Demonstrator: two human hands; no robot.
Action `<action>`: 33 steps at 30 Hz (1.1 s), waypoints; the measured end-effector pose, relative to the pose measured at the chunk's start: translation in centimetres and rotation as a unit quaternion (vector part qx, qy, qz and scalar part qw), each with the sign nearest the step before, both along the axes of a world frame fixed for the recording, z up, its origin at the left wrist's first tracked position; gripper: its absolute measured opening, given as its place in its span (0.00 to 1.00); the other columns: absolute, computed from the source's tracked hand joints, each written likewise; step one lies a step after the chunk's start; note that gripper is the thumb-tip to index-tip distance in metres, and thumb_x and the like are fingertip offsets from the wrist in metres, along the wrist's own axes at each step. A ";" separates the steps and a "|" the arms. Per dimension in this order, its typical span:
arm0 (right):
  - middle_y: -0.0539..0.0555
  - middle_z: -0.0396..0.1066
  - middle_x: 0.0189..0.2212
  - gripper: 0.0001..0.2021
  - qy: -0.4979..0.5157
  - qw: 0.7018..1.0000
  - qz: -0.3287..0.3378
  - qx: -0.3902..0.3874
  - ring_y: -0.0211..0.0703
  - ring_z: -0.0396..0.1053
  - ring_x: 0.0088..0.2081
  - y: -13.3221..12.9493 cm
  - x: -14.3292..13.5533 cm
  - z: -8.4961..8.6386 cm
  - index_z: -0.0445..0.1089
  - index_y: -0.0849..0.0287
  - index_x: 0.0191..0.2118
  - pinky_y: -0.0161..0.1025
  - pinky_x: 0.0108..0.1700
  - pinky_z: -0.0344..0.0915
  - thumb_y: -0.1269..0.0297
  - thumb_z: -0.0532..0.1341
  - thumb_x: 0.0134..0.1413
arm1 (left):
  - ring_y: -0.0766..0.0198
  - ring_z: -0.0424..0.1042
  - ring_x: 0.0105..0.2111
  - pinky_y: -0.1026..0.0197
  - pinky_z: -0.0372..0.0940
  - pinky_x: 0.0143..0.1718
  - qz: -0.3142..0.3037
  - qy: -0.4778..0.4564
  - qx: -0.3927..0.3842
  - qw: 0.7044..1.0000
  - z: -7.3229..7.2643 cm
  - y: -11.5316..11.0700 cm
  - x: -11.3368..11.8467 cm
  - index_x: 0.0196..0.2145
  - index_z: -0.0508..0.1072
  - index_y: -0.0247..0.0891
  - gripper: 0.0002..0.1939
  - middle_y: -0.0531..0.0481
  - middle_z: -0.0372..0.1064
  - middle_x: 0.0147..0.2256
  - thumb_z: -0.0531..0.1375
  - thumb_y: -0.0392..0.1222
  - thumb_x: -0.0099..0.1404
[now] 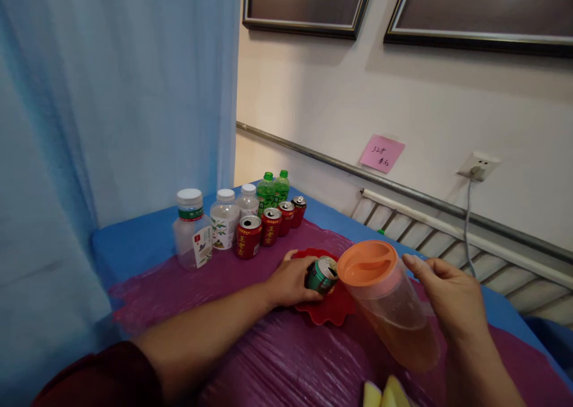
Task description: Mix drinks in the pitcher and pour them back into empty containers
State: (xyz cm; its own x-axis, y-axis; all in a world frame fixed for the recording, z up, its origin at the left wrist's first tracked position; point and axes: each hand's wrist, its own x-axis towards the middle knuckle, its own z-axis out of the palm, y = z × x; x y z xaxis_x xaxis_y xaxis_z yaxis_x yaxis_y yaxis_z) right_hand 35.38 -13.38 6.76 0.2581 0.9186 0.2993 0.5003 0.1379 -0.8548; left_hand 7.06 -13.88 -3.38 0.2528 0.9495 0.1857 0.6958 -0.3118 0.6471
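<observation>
My left hand (292, 281) is wrapped round a green drink can (323, 274) with an opened top. The can is above a red scalloped plate (323, 311) and leans slightly to the right. In my right hand (454, 293) is a clear plastic pitcher (394, 311) with an orange lid (369, 262), gripped at its right side; the handle is hidden. It tilts toward the can, its lid edge close to the can's opening. Brownish liquid lies in its lower part. Whether liquid is flowing I cannot tell.
Several red and dark cans (249, 238) stand in a row behind my left hand. Beside them are white-capped jars (192, 231) and green bottles (265, 191). Purple plastic film (250, 359) covers the blue table (134, 234). Yellow pieces (385, 394) lie at the front edge.
</observation>
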 end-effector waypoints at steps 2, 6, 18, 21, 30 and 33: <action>0.45 0.54 0.15 0.24 -0.003 1.000 0.000 -0.001 0.37 0.53 0.22 0.1 0.1 -0.1 0.63 0.56 0.18 0.35 0.22 0.51 0.42 0.69 0.44 | 0.47 0.73 0.54 0.40 0.39 0.70 -0.001 0.001 0.004 1.000 0.0 0.0 0.0 0.57 0.70 0.46 0.38 0.49 0.77 0.52 0.73 0.54 0.50; 0.46 0.55 0.15 0.24 -0.011 1.000 -0.004 0.004 0.37 0.53 0.22 0.4 0.3 -0.2 0.66 0.57 0.18 0.35 0.22 0.51 0.41 0.69 0.43 | 0.48 0.74 0.52 0.40 0.40 0.70 -0.002 0.005 0.006 1.000 -0.1 0.1 0.0 0.56 0.70 0.46 0.37 0.48 0.77 0.52 0.73 0.54 0.50; 0.46 0.55 0.15 0.24 -0.012 1.000 -0.003 0.003 0.37 0.53 0.22 0.1 0.1 0.0 0.63 0.56 0.18 0.35 0.22 0.50 0.42 0.68 0.45 | 0.48 0.73 0.54 0.42 0.40 0.70 -0.005 0.006 0.008 1.000 0.1 0.0 0.0 0.57 0.70 0.46 0.37 0.49 0.76 0.53 0.73 0.53 0.50; 0.45 0.55 0.15 0.24 -0.010 1.000 -0.003 0.006 0.37 0.53 0.22 0.1 0.1 -0.1 0.63 0.56 0.18 0.35 0.22 0.50 0.42 0.68 0.45 | 0.48 0.72 0.54 0.42 0.40 0.70 -0.006 0.006 0.006 1.000 0.0 0.1 0.0 0.57 0.70 0.46 0.38 0.49 0.76 0.53 0.73 0.53 0.50; 0.45 0.54 0.16 0.25 -0.009 1.000 -0.010 -0.009 0.36 0.53 0.23 0.4 0.4 -0.3 0.62 0.56 0.18 0.35 0.23 0.50 0.40 0.68 0.43 | 0.47 0.73 0.54 0.42 0.40 0.70 -0.003 0.002 0.002 1.000 0.1 0.0 0.0 0.56 0.70 0.47 0.37 0.51 0.77 0.52 0.74 0.53 0.50; 0.45 0.54 0.16 0.25 -0.004 1.000 -0.011 -0.011 0.36 0.53 0.23 0.3 0.3 -0.2 0.63 0.56 0.18 0.35 0.24 0.50 0.40 0.68 0.43 | 0.47 0.73 0.54 0.42 0.42 0.70 0.001 0.008 0.005 1.000 0.1 0.0 0.0 0.56 0.71 0.46 0.37 0.51 0.77 0.51 0.73 0.54 0.49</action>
